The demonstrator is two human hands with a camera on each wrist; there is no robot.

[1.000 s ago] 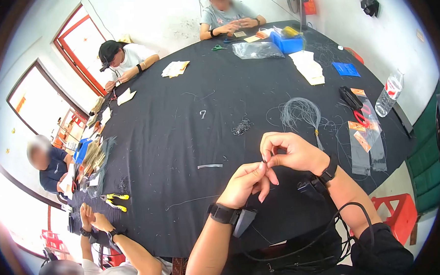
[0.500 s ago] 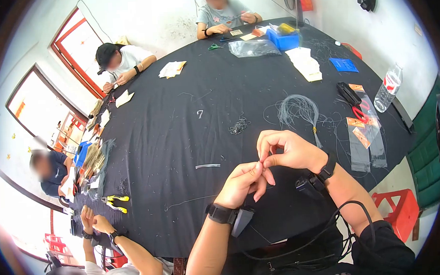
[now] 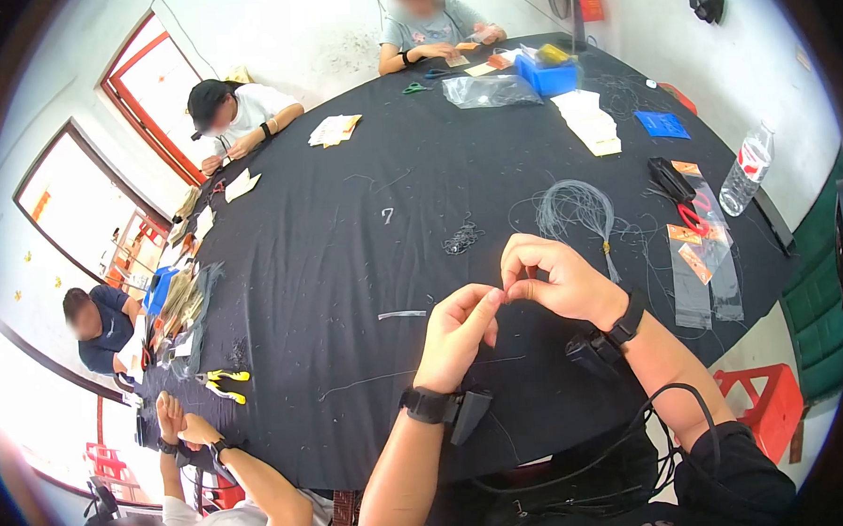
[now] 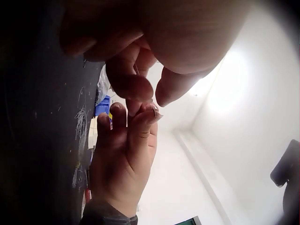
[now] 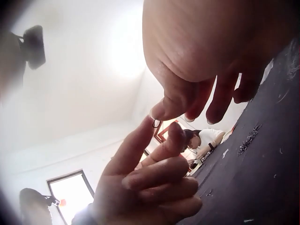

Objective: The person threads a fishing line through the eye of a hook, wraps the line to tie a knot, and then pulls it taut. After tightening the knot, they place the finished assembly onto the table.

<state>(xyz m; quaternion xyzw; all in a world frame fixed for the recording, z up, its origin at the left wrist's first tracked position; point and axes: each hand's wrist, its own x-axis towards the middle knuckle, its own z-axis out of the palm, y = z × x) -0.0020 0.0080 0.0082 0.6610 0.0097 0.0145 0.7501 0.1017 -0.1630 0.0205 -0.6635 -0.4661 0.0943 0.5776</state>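
In the head view both hands meet over the near part of the black-covered table. My right hand (image 3: 558, 276) pinches a small dark fish hook (image 5: 156, 123) between thumb and index fingertip; the hook's bend shows in the right wrist view. My left hand (image 3: 453, 332) is right up against it, its thumb tip at the hook and its other fingers curled. A thin fishing line (image 4: 136, 69) runs by the left fingers in the left wrist view, and these fingers hold it. Most of the line's path is hidden.
Ahead lie a dark clump of small hooks (image 3: 463, 235) and a coiled bundle of clear line (image 3: 575, 214). A short clear tube (image 3: 402, 314) lies left of the hands. At right are red scissors (image 3: 691, 218) and a water bottle (image 3: 747, 172). Several people sit around the table.
Both hands have risen slightly away from the body, fingertips still together. The left hand's lower fingers, which hung extended downward, are now drawn in.
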